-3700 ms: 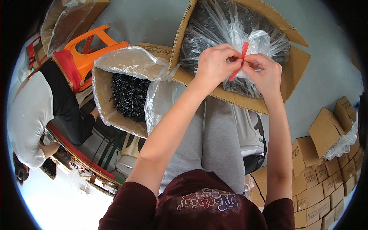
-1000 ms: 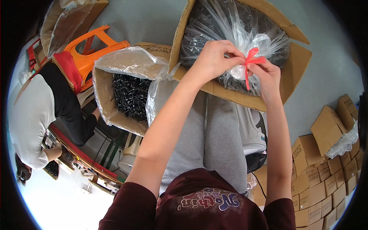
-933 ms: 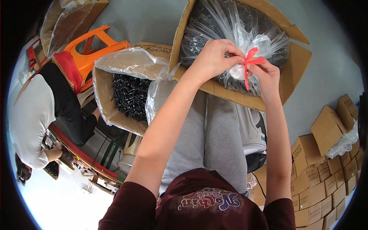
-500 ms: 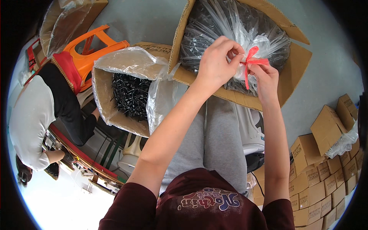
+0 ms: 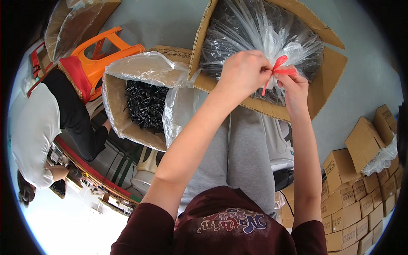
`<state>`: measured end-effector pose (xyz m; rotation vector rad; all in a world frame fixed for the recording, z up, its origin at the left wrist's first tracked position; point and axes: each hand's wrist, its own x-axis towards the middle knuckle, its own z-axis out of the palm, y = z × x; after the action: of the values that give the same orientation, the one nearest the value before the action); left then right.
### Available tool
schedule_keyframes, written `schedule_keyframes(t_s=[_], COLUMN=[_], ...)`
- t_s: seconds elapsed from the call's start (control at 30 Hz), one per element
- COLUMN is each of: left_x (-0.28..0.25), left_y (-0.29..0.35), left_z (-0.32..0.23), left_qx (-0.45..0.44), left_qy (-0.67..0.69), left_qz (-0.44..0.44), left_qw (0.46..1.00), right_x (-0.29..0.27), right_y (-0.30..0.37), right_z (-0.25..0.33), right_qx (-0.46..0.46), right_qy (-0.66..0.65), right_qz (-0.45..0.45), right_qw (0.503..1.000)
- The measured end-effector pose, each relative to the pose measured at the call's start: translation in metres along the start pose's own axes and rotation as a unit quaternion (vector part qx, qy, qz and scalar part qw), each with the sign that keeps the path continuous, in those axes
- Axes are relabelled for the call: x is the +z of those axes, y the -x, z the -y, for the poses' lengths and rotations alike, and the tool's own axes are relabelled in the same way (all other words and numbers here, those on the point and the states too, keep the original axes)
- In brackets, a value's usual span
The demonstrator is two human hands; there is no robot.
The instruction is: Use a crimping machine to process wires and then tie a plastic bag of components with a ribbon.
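A clear plastic bag (image 5: 238,38) full of dark pieces sits in an open cardboard box (image 5: 327,85) before me. Its top is gathered, and a red ribbon (image 5: 281,63) is looped round the gathered neck. My left hand (image 5: 244,72) pinches the ribbon from the left, its fingertips partly hidden behind the knuckles. From the right, my right hand (image 5: 294,87) grips the same ribbon between thumb and fingers. One loop stands up between the hands and a loose end hangs below them.
To the left stands a plastic-lined box (image 5: 117,102) holding many small black parts (image 5: 146,104). Beyond it are an orange stool (image 5: 100,61) and a seated person (image 5: 38,127) at a bench. Stacked cartons (image 5: 352,212) fill the lower right. A white stool (image 5: 278,146) is beside my legs.
My left hand has turned over and dropped slightly, its fingers closing in near the knot. The ribbon's hanging end has swung left. My right hand has barely moved.
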<state>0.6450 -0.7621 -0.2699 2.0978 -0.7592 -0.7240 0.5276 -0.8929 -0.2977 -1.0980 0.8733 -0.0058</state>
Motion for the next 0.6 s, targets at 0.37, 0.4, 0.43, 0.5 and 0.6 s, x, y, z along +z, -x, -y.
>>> schedule_keyframes(t_s=[0.37,0.4,0.43,0.5,0.6], left_x=[0.010,0.010,0.010,0.010,0.009], left_y=[0.002,0.000,-0.001,-0.004,-0.008], left_z=[0.004,0.004,0.007,0.013,0.015], left_qx=[0.068,0.072,0.072,0.070,0.108], left_qy=[-0.060,-0.064,-0.032,0.031,0.025], left_qz=[-0.050,-0.048,-0.043,-0.034,-0.042], left_qw=[0.995,0.994,0.996,0.996,0.993], right_x=[0.002,0.001,0.001,0.002,0.007], right_y=[-0.001,0.000,0.000,-0.002,-0.002], right_z=[0.009,0.010,0.013,0.019,0.037], right_qx=[-0.032,-0.037,-0.043,-0.056,-0.103], right_qy=[0.111,0.123,0.133,0.173,0.290], right_qz=[-0.005,-0.005,-0.005,0.008,0.011], right_qw=[0.993,0.992,0.990,0.983,0.951])
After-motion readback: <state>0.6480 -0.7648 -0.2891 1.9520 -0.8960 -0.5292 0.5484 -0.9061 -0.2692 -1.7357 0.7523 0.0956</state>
